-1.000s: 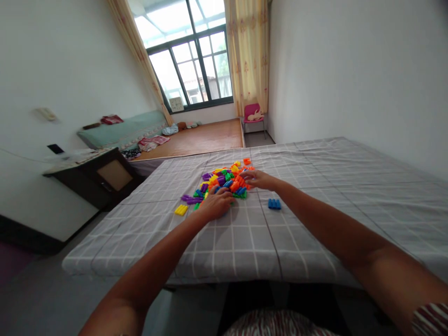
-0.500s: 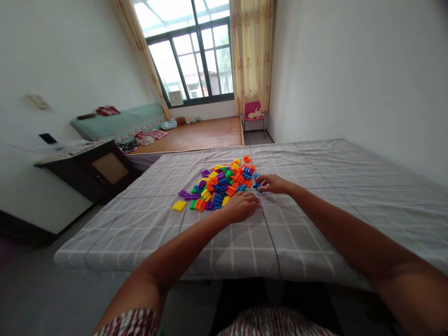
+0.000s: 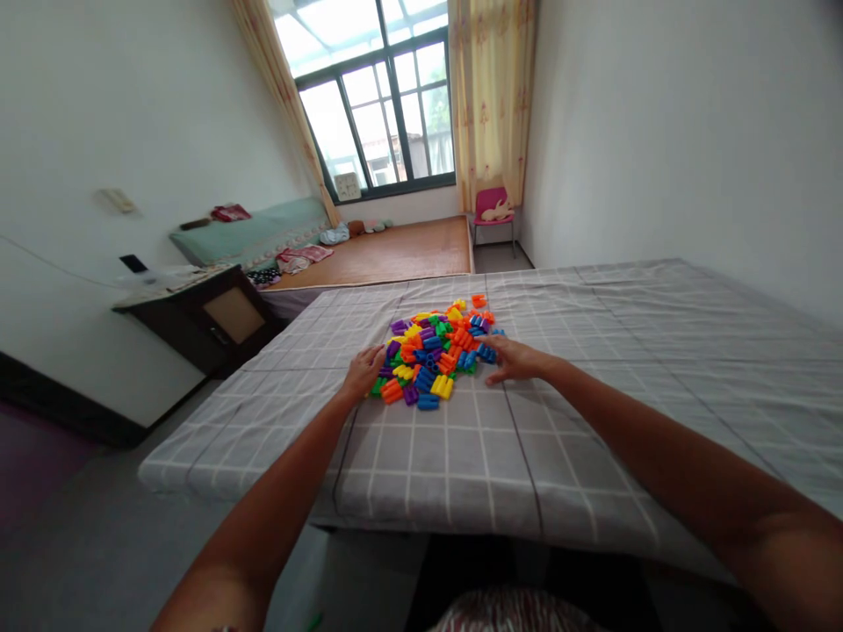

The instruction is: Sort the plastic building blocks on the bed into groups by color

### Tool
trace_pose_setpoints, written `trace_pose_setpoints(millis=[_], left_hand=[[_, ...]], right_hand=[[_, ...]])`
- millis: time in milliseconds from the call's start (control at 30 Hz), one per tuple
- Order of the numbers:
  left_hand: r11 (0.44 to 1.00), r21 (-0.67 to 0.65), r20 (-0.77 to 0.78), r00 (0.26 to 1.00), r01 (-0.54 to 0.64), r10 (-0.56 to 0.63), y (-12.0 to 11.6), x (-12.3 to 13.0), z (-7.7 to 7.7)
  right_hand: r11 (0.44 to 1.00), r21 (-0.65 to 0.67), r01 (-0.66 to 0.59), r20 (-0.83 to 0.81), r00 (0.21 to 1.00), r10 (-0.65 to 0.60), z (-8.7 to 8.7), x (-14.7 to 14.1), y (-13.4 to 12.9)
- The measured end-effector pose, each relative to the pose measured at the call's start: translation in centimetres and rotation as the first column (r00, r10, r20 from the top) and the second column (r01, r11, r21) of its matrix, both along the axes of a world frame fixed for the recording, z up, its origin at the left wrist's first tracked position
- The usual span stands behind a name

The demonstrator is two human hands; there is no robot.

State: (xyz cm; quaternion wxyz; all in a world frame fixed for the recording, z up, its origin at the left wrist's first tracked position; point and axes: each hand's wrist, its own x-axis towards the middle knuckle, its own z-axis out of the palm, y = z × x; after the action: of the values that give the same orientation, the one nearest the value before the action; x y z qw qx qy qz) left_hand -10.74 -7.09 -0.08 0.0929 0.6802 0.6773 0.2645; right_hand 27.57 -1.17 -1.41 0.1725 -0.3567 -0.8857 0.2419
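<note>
A heap of colourful plastic building blocks in orange, blue, yellow, green and purple lies on the grey checked sheet. My left hand is at the heap's left edge, fingers stretched forward against the outer blocks and partly covering them. On the right side, my right hand has its fingers apart and touches the blue blocks there. Neither hand visibly grips a block. A single blue block sits at the near edge of the heap, and an orange block lies at its far edge.
Beyond the sheet-covered surface is a bed with a brown mat. A dark cabinet stands to the left with a phone on top. By the window is a pink chair holding a plush toy.
My left hand has moved from the heap's near right side to its left edge. My right hand has stayed at the right, fingers now against the blocks. The camera view has shifted slightly left.
</note>
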Motion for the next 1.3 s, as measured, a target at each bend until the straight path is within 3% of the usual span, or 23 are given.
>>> trace_pose_setpoints(millis=[167, 300, 400, 500, 633, 733, 800, 900, 1067, 1200, 1300], left_hand=[[0.951, 0.124, 0.110, 0.949, 0.282, -0.296, 1.4, 7.3, 0.5], [0.909, 0.122, 0.209, 0.885, 0.398, -0.415, 1.9, 13.4, 1.3], [0.887, 0.109, 0.215, 0.860, 0.449, -0.462, 2.0, 16.0, 2.0], [0.906, 0.131, 0.190, 0.886, 0.403, -0.422, 1.9, 14.4, 3.0], [0.953, 0.056, 0.101, 0.948, 0.297, -0.302, 0.0, 6.4, 3.5], [0.915, -0.121, -0.018, 0.921, 0.384, -0.389, -3.0, 1.1, 2.6], [0.875, -0.213, -0.080, 0.885, 0.435, -0.459, -4.7, -0.1, 1.8], [0.861, -0.245, -0.139, 0.863, 0.445, -0.485, -5.4, 1.2, 0.7], [0.860, -0.117, -0.133, 0.850, 0.497, -0.509, -3.5, 6.6, -0.7], [0.794, -0.052, -0.069, 0.791, 0.605, -0.608, -1.9, 9.6, -0.5], [0.784, 0.075, -0.041, 0.788, 0.616, -0.615, 0.1, 9.5, 0.4]], right_hand=[[0.994, 0.071, 0.085, 0.034, 0.996, -0.087, 0.6, -1.3, 0.4], [0.981, 0.065, 0.183, -0.015, 0.983, -0.182, 0.2, 0.0, 1.2], [0.975, 0.006, 0.221, -0.040, 0.974, -0.221, 0.3, 1.4, 1.5], [0.973, -0.026, 0.230, -0.070, 0.970, -0.231, 1.1, 2.8, 1.1], [0.983, 0.027, 0.183, -0.072, 0.981, -0.180, 2.8, 4.0, -0.5], [0.997, -0.012, 0.083, 0.042, 0.996, -0.082, 3.4, 3.7, -2.0], [0.999, -0.037, 0.027, 0.097, 0.995, -0.023, 3.3, 2.8, -2.7], [1.000, -0.015, -0.016, 0.101, 0.995, 0.017, 2.7, 1.0, -3.0], [0.998, 0.056, 0.007, 0.014, 1.000, -0.008, 1.7, 0.0, -2.0], [0.991, 0.029, 0.131, -0.053, 0.990, -0.130, 1.9, 0.9, -0.8], [0.970, 0.013, 0.243, -0.120, 0.964, -0.239, 2.0, 1.2, -0.4]])
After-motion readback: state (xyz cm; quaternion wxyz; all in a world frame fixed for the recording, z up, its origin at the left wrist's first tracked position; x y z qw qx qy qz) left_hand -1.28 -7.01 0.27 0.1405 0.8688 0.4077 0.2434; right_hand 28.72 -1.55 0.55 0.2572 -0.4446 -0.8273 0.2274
